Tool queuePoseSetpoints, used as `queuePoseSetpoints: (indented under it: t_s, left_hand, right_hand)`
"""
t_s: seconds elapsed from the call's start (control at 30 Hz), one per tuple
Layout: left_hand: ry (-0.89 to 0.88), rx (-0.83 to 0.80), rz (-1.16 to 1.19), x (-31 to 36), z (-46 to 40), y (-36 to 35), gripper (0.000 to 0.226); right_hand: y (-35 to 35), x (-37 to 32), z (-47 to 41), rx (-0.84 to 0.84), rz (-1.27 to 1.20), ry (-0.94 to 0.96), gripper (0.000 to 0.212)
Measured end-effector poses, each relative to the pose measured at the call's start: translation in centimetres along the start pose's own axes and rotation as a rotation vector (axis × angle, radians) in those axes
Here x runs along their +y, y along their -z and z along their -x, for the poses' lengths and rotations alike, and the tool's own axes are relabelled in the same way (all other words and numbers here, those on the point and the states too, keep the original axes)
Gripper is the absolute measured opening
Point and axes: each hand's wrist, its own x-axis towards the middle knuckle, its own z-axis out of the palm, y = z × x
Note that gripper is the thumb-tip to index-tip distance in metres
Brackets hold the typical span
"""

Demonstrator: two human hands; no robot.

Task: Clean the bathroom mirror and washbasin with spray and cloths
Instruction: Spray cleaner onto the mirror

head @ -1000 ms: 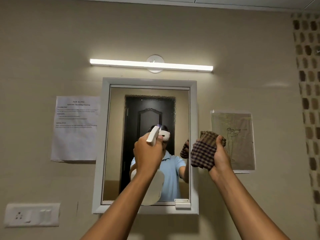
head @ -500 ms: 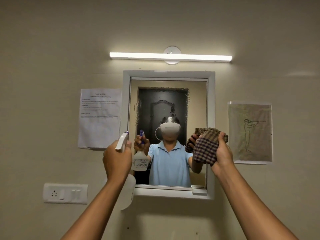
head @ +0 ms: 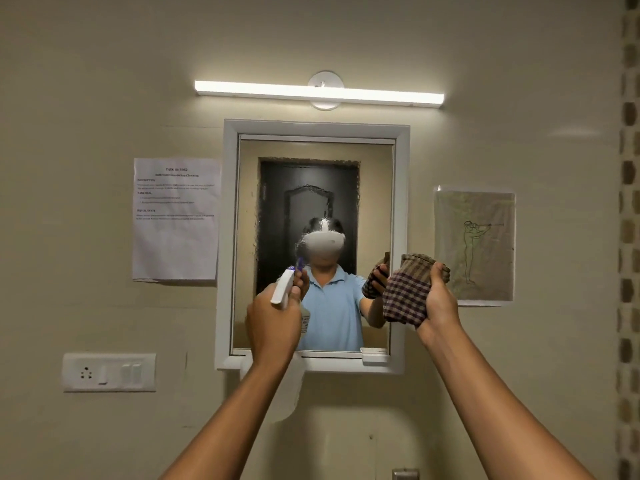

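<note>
Left hand (head: 273,327) grips the spray bottle (head: 282,289), nozzle toward the mirror (head: 315,244) on the wall – its glass looks misted, so the spraying step seems underway. Right hand (head: 438,306) clutches the bunched checked cloth (head: 407,292) beside the frame; wiping probably comes next, needing it pressed flat on the glass.

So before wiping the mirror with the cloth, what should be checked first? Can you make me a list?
1. Cloth in hand: ok. The right hand grips the checked cloth, bunched up.
2. Spray on the glass: ok. The mirror looks misty and speckled in its upper part.
3. Spray bottle held firmly: ok. The left hand grips it.
4. Bottle out of the cloth's way: not ok. It is raised in front of the mirror's lower left.
5. Cloth touching the glass: cannot tell. It is raised by the mirror's right edge.
6. Light to see smears: ok. The tube light above is on.
</note>
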Motion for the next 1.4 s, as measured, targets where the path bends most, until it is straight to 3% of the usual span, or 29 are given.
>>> queuePoseSetpoints:
  t_s: [0.1, 0.17, 0.37, 0.57, 0.77, 0.9, 1.03, 1.07, 1.2, 1.4]
  left_hand:
    - [-0.018, -0.027, 0.017, 0.9, 1.1, -2.4, 0.029]
    - [-0.049, -0.053, 0.021, 1.4, 1.8, -3.9, 0.031]
    - [-0.055, -0.151, 0.079, 3.1, 5.0, -7.0, 0.020]
    - [-0.010, -0.147, 0.016, 2.1, 7.1, -7.8, 0.015]
    - [0.056, -0.083, -0.048, -0.2, 6.8, -5.7, 0.024]
    - [0.068, 0.009, -0.108, -1.3, 6.4, -2.7, 0.015]
    - [0.092, 0.107, -0.149, -2.7, 5.9, 0.5, 0.017]
    - [0.090, 0.128, -0.160, -2.9, 5.8, 1.3, 0.018]
    - [0.097, 0.143, -0.226, -3.9, 5.7, 3.9, 0.018]
    - [0.134, 0.146, -0.248, -5.6, 6.2, 5.6, 0.016]
  right_hand:
    - [1.0, -0.6, -0.3, 0.069, 0.019, 0.005, 0.048]
    - [1.7, -0.8, -0.4, 0.088, 0.025, 0.007, 0.057]
    - [3.6, -1.3, -1.2, 0.100, 0.033, 0.015, 0.064]
    - [5.1, -1.0, -1.7, 0.086, 0.021, -0.005, 0.063]
    - [5.1, 0.1, -1.7, 0.056, 0.013, -0.043, 0.057]
    - [4.8, 1.3, -1.4, 0.032, 0.030, -0.070, 0.060]
    - [4.2, 2.5, -0.9, -0.053, 0.001, -0.110, 0.095]
    - [4.0, 2.8, -0.6, -0.073, -0.009, -0.112, 0.095]
    - [3.4, 4.0, -0.4, -0.068, -0.001, -0.125, 0.077]
    - [2.9, 5.1, 0.2, -0.062, 0.012, -0.143, 0.073]
